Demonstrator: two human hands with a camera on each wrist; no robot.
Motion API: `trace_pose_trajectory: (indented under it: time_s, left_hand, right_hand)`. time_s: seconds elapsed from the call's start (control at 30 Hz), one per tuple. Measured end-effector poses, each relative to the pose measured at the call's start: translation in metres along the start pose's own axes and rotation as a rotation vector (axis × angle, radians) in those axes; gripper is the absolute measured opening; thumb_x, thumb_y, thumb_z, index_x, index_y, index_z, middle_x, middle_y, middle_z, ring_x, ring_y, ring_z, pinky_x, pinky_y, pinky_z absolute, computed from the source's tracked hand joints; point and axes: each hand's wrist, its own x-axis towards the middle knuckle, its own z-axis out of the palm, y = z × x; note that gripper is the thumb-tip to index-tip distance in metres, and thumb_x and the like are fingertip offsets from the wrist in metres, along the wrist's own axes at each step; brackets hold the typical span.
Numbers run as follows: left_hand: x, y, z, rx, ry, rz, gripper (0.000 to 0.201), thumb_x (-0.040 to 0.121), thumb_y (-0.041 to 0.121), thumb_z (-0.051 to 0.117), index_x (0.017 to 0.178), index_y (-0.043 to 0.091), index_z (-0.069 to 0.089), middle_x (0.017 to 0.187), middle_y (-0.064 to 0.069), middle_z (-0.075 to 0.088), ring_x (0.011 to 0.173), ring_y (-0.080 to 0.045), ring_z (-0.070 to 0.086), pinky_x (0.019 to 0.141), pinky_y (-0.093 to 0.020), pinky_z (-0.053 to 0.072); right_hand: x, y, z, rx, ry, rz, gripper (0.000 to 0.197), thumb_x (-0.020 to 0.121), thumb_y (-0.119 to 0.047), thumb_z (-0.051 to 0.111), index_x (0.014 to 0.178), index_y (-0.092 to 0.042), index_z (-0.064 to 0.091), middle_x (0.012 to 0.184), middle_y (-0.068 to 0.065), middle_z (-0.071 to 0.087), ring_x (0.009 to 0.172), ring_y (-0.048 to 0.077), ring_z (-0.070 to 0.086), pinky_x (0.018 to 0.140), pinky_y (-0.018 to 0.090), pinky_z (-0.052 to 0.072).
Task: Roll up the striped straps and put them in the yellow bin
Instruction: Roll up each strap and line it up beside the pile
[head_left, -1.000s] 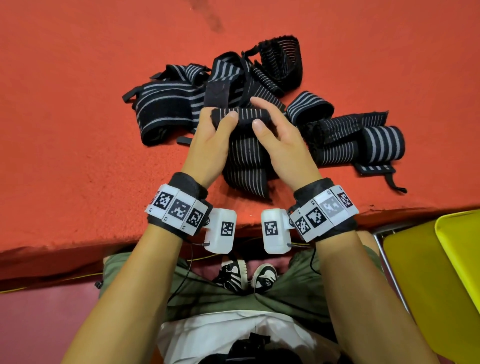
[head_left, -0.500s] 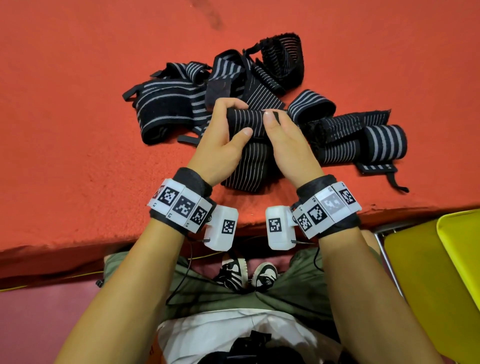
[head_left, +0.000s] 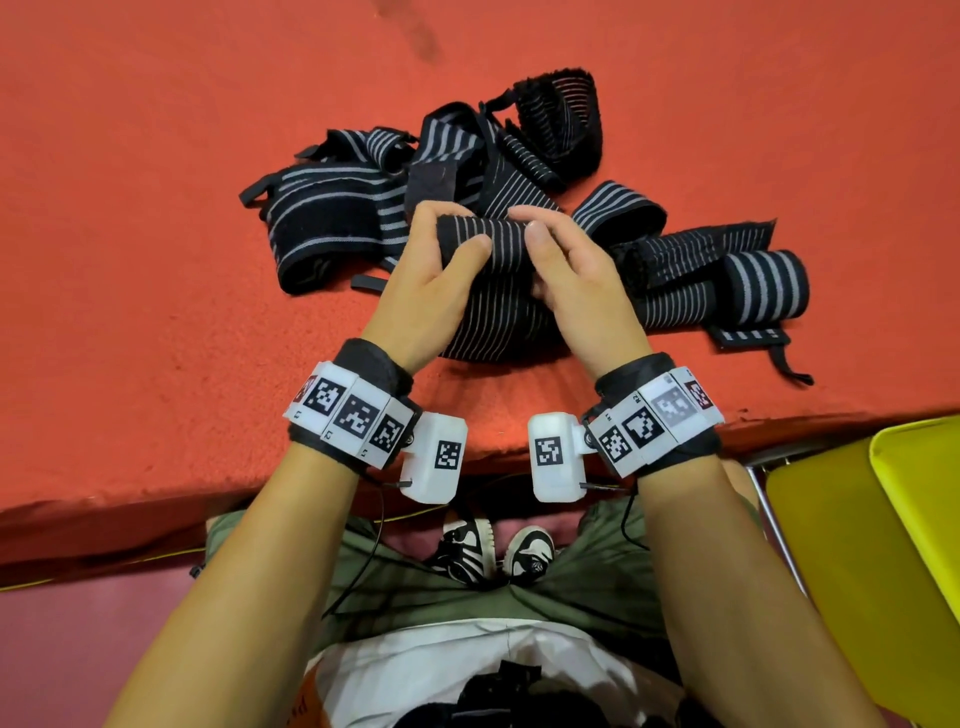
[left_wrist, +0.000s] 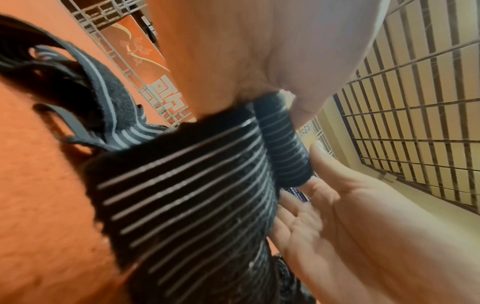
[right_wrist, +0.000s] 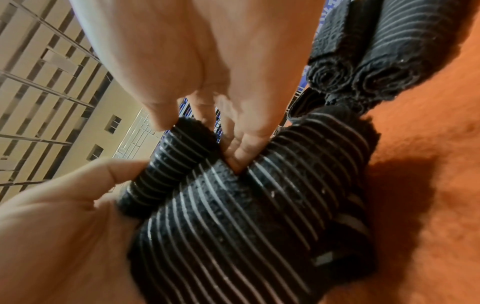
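A black strap with thin white stripes is partly rolled; its roll (head_left: 501, 239) is held just above the red table between both hands. My left hand (head_left: 457, 228) grips the roll's left end, fingers curled over the top and thumb on the near side. My right hand (head_left: 527, 223) pinches the right end with thumb and bent fingers. The unrolled tail (head_left: 493, 322) hangs down to the table. The left wrist view shows the roll (left_wrist: 283, 144) above the flat tail (left_wrist: 194, 185). In the right wrist view my fingers (right_wrist: 241, 144) press in behind the roll (right_wrist: 176, 164). The yellow bin (head_left: 857, 545) stands low at the right.
A heap of loose striped straps (head_left: 363, 208) lies on the red felt table (head_left: 156, 234) behind my hands. A finished roll (head_left: 763, 283) and more straps lie to the right. The table's front edge (head_left: 156, 499) runs just under my wrists.
Both hands have turned the roll further along the strap, so the roll is thicker and the hanging tail shorter. My left thumb has come round onto the roll's near side.
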Motion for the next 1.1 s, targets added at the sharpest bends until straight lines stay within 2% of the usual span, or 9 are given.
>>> trace_pose_trajectory:
  time_s: [0.13,0.3,0.47,0.57,0.63,0.73,0.9,1.0,1.1]
  left_hand:
    - [0.0004,0.0037,-0.0002,-0.073,0.0,-0.016,0.027,0.088,0.026,0.052,0.114,0.02,0.046,0.093,0.005,0.055,0.081,-0.005,0.053,0.078,-0.031,0.047]
    - [0.0011,-0.002,-0.0008,-0.105,0.018,-0.087,0.037,0.098,0.049,0.052,0.117,0.018,0.058,0.113,0.008,0.069,0.108,-0.004,0.065,0.102,-0.034,0.049]
    - [0.0007,-0.0002,-0.0008,-0.056,0.009,-0.016,0.015,0.096,0.031,0.053,0.107,0.022,0.049,0.092,0.01,0.058,0.084,-0.004,0.057,0.083,-0.03,0.051]
    - [0.0,0.003,0.0002,-0.08,-0.019,-0.014,0.016,0.091,0.026,0.053,0.106,0.026,0.049,0.087,0.012,0.056,0.079,-0.003,0.054,0.076,-0.029,0.048]
    - [0.0002,0.002,0.0008,-0.129,-0.012,-0.055,0.017,0.09,0.035,0.054,0.105,0.027,0.053,0.088,0.014,0.059,0.082,-0.002,0.057,0.079,-0.03,0.048]
    - [-0.0001,-0.0013,0.0021,-0.146,0.011,-0.114,0.036,0.089,0.056,0.055,0.105,0.024,0.057,0.093,0.012,0.064,0.09,-0.005,0.062,0.087,-0.038,0.052]
    - [-0.0026,-0.0002,0.0036,-0.128,0.035,-0.064,0.024,0.09,0.027,0.059,0.111,0.017,0.053,0.091,0.003,0.062,0.082,-0.012,0.06,0.073,-0.039,0.053]
    - [-0.0045,0.0007,0.0046,-0.069,0.005,-0.013,0.028,0.089,0.013,0.059,0.116,0.012,0.053,0.092,0.004,0.061,0.077,-0.007,0.059,0.069,-0.033,0.053]
    - [-0.0051,-0.0006,0.0068,-0.118,0.01,-0.046,0.026,0.092,0.014,0.062,0.118,0.013,0.055,0.094,0.007,0.065,0.08,-0.005,0.063,0.072,-0.028,0.053]
  right_hand:
    - [0.0016,0.0001,0.0022,0.012,-0.051,0.053,0.021,0.106,-0.032,0.051,0.116,-0.022,0.066,0.093,-0.018,0.07,0.091,-0.001,0.065,0.087,0.031,0.052]
    - [-0.0009,0.0004,0.0013,0.106,-0.032,-0.011,0.03,0.102,-0.012,0.058,0.132,-0.011,0.056,0.119,0.004,0.069,0.101,0.004,0.065,0.085,0.02,0.05]
    - [-0.0015,-0.0001,0.0033,0.158,-0.037,0.056,0.027,0.101,-0.027,0.058,0.125,-0.015,0.063,0.112,-0.001,0.074,0.104,0.009,0.068,0.098,0.036,0.053]
    - [-0.0017,-0.0006,0.0031,0.125,-0.015,0.037,0.018,0.104,-0.027,0.057,0.116,-0.018,0.065,0.098,-0.007,0.073,0.09,0.002,0.068,0.085,0.027,0.053]
    - [-0.0018,-0.0012,0.0013,0.105,0.002,-0.009,0.016,0.103,-0.018,0.058,0.119,-0.015,0.063,0.102,-0.006,0.071,0.093,0.0,0.066,0.084,0.02,0.051]
    - [-0.0026,-0.0009,-0.0014,0.076,-0.003,-0.065,0.026,0.098,-0.011,0.061,0.124,-0.013,0.061,0.115,-0.001,0.067,0.109,0.008,0.063,0.099,0.026,0.051]
    - [-0.004,-0.0032,-0.0003,0.114,-0.012,-0.011,0.03,0.099,-0.01,0.062,0.129,-0.008,0.062,0.106,0.001,0.067,0.09,0.002,0.066,0.081,0.022,0.055]
    - [-0.0023,-0.0047,-0.0005,0.05,0.007,-0.029,0.027,0.1,-0.011,0.062,0.127,-0.008,0.063,0.111,0.004,0.068,0.102,0.016,0.068,0.092,0.041,0.06]
    - [-0.0025,-0.0052,-0.0042,0.022,0.006,-0.052,0.03,0.096,-0.003,0.062,0.125,-0.01,0.064,0.113,0.001,0.067,0.107,0.016,0.066,0.097,0.038,0.057]
